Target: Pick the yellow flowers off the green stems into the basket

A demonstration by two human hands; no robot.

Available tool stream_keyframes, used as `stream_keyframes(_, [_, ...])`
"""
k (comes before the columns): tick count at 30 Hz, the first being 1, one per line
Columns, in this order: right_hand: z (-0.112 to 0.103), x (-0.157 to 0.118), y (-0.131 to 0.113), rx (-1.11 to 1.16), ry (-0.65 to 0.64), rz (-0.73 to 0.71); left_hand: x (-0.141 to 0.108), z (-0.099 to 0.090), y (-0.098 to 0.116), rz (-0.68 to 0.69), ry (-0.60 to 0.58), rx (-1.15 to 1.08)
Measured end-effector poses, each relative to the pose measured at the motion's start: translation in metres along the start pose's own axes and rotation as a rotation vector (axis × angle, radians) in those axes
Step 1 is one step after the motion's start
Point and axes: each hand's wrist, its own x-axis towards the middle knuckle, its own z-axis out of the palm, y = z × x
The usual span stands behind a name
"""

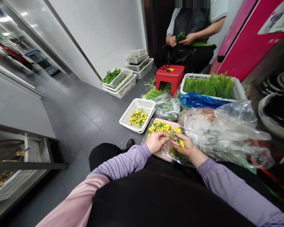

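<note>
My right hand (186, 145) is closed around a small bunch of yellow flowers (181, 143) with green stems. My left hand (157, 142) meets it from the other side, thumb and fingertips pinched at the edge of the bunch; what is between them is too small to make out. Beneath both hands is a pink tray (165, 156) beside a clear plastic container (180, 160). More yellow flowers (159, 126) are heaped just beyond my left hand. Ahead and to the left, a white perforated basket (123, 120) holds loose yellow flowers (138, 117).
Clear plastic bags (236, 132) lie right of my hands, near a blue bag (202, 101) and a basket of green stalks (210, 86). Scissors (166, 67) rest on a red stool (171, 75). Behind it, a person (191, 22) holds greens. White baskets (123, 90) stand by the wall.
</note>
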Motion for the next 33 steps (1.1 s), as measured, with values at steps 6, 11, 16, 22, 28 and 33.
stream_keyframes(6, [0.004,0.001,0.004,0.039,-0.009,0.022,-0.001,0.000,0.003,0.013,-0.029,-0.055])
stream_keyframes(11, [0.006,0.004,0.002,-0.136,0.157,-0.141,0.003,-0.011,-0.009,-0.135,0.056,-0.087])
stream_keyframes(16, [0.007,0.006,0.006,-0.415,0.388,-0.294,-0.005,-0.011,-0.010,0.046,0.145,0.295])
stream_keyframes(22, [0.008,0.003,0.009,-0.441,0.334,-0.265,-0.007,-0.008,-0.003,0.206,0.152,0.654])
stream_keyframes(28, [0.011,0.000,0.011,-0.389,0.277,-0.220,-0.005,-0.011,-0.009,0.298,0.064,0.648])
stream_keyframes(33, [0.014,-0.001,0.016,-0.269,0.242,-0.120,-0.002,-0.011,-0.015,0.024,0.043,0.230])
